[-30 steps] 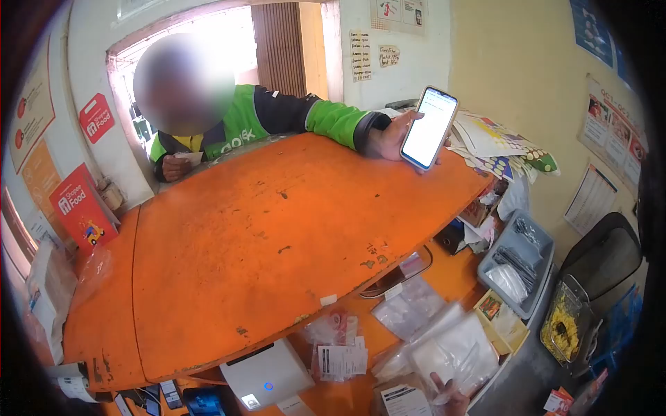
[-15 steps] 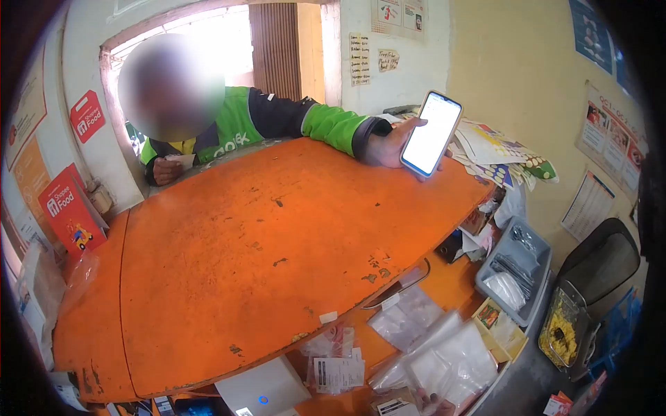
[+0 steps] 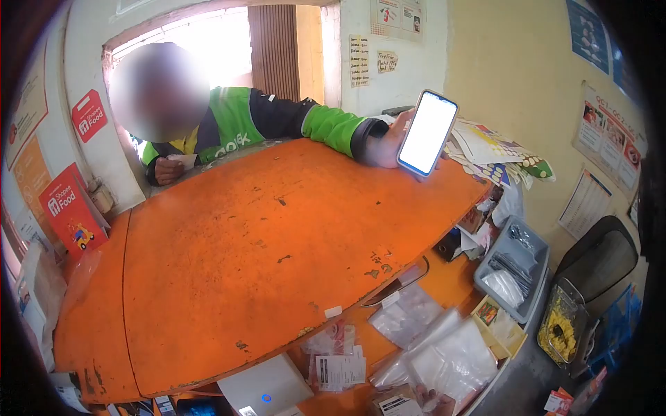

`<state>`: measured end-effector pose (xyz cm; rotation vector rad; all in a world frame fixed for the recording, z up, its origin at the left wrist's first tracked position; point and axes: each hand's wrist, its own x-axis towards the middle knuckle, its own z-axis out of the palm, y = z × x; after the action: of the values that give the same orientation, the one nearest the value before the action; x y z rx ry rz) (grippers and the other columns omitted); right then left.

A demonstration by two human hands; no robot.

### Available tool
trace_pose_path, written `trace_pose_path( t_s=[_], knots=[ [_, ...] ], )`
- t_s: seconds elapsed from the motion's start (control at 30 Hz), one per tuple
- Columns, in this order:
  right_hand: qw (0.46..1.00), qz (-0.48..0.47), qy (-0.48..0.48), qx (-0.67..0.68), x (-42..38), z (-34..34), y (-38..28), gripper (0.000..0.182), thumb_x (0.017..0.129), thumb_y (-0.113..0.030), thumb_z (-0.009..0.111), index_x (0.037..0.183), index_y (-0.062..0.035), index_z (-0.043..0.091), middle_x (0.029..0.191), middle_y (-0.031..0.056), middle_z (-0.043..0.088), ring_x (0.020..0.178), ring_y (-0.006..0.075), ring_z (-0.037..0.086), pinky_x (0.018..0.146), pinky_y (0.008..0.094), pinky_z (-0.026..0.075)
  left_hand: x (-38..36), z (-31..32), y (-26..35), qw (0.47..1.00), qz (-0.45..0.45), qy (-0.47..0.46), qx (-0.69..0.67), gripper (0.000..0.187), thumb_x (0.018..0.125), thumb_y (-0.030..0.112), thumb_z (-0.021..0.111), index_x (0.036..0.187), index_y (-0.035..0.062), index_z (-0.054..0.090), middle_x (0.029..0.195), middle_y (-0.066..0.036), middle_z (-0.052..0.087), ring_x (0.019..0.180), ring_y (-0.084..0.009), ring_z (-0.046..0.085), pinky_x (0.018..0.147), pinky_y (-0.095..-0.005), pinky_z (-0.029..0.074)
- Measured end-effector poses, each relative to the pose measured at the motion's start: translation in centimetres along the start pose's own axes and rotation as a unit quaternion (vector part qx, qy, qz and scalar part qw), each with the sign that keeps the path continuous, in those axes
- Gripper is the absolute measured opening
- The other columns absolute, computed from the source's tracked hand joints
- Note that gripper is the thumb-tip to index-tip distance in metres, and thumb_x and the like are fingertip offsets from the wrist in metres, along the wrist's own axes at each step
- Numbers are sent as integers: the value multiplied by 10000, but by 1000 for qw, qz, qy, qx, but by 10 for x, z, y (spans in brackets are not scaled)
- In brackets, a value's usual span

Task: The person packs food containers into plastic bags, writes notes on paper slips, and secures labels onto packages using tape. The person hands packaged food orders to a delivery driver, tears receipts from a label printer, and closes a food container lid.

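Note:
Neither of my hands shows in the head view. Across the orange counter [image 3: 208, 277], a person in a green and black jacket [image 3: 232, 121] leans in at the window. That person's outstretched arm holds up a phone [image 3: 428, 132], its bright white screen turned toward me and too washed out to read. Their other hand [image 3: 168, 170] rests at the counter's far edge with a small pale slip in it. Below the near edge lie clear plastic bags [image 3: 454, 360], paper slips [image 3: 340, 371] in plastic and a white device [image 3: 266, 388] with a blue light.
On the right stand a grey tray [image 3: 485, 281] of wrapped utensils, a small yellow box [image 3: 510, 336] and a glass container [image 3: 560, 326] with yellow food. Printed sheets [image 3: 492, 142] are piled at the counter's far right. A red sign [image 3: 73, 208] stands at the left.
The person's thumb has come off the phone screen, which now looks blank white. The phone has shifted slightly left, and the person's head is a little lower and further left.

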<state>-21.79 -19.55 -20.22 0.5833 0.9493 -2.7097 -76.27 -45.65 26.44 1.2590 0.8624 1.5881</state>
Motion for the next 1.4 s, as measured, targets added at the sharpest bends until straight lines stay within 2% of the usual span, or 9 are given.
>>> trace_pose_path(
  t_s=[0.03, 0.23, 0.43, 0.53, 0.83, 0.93, 1.23, 1.33, 1.4],
  knots=[
    [985, 45, -36, 160, 7, -20, 3, 229, 889, -116, 528, 1042, 37, 601, 1147, 156, 624, 1149, 251, 560, 1012, 421, 419, -2, 3, 0, 1000, -7, -1, -12, 966, 832, 773, 368, 1396, -10, 352, 1253, -283, 524, 1044, -399, 630, 692, -561, 585],
    [989, 53, 15, 135, 2, -5, -1, 282, 861, -110, 530, 1064, 82, 569, 1214, 210, 588, 1259, 278, 495, 941, 377, 471, -6, 5, 0, 998, -29, -10, -63, 976, 823, 771, 390, 1425, 5, 327, 1276, -289, 514, 1124, -408, 588, 781, -613, 544],
    [996, 37, -49, 58, 3, -31, 8, 310, 874, -168, 524, 1094, 43, 581, 1175, 156, 617, 1000, 220, 602, 689, 259, 507, -10, 10, 3, 997, -48, -43, -52, 899, 850, 670, 452, 1453, 24, 287, 1283, -260, 521, 1123, -406, 587, 761, -618, 544],
    [962, 87, -43, 257, -24, 82, -19, 336, 879, -198, 514, 1118, 29, 583, 1124, 123, 631, 882, 190, 603, 700, 271, 499, -7, 4, 1, 996, -49, -49, -64, 869, 859, 625, 485, 1456, 25, 285, 1255, -248, 536, 1099, -396, 599, 754, -606, 550],
    [990, 53, 27, 124, -13, 33, -5, 387, 870, -231, 502, 1117, 63, 557, 1175, 178, 591, 1182, 300, 512, 1079, 376, 355, -11, 3, -1, 998, -46, 25, 39, 834, 897, 559, 499, 1475, 10, 253, 1186, -211, 569, 1042, -332, 629, 733, -546, 572],
    [992, 36, -69, 99, -11, 18, -4, 383, 866, -213, 513, 1126, 65, 552, 1233, 193, 566, 1243, 301, 471, 1102, 377, 330, -9, 7, -1, 999, -41, 5, 18, 874, 884, 603, 489, 1469, -2, 257, 1165, -207, 576, 1031, -331, 630, 707, -535, 580],
    [984, 13, 110, -140, -11, 29, 1, 522, 850, -257, 590, 1270, 48, 528, 1405, 191, 480, 1366, 291, 382, 1169, 391, 244, -4, 26, 7, 994, -72, -55, -63, 945, 836, 735, 402, 1443, 17, 307, 1221, -215, 560, 1073, -340, 612, 726, -557, 565],
    [995, 35, 37, 89, 7, 8, 8, 238, 787, -255, 505, 837, -34, 580, 1208, 206, 607, 1132, 327, 564, 1003, 430, 433, -8, 37, 11, 991, -97, -60, -70, 895, 887, 687, 384, 1482, 33, 247, 1305, -217, 514, 1141, -344, 580, 766, -576, 566],
    [995, 33, 4, 99, 13, -3, 10, 259, 784, -247, 475, 831, -16, 582, 1193, 206, 614, 1146, 335, 555, 1009, 429, 427, -11, 46, 12, 991, -97, -71, -65, 840, 918, 676, 351, 1481, 61, 259, 1353, -198, 489, 1190, -348, 550, 835, -582, 528]
  ],
)
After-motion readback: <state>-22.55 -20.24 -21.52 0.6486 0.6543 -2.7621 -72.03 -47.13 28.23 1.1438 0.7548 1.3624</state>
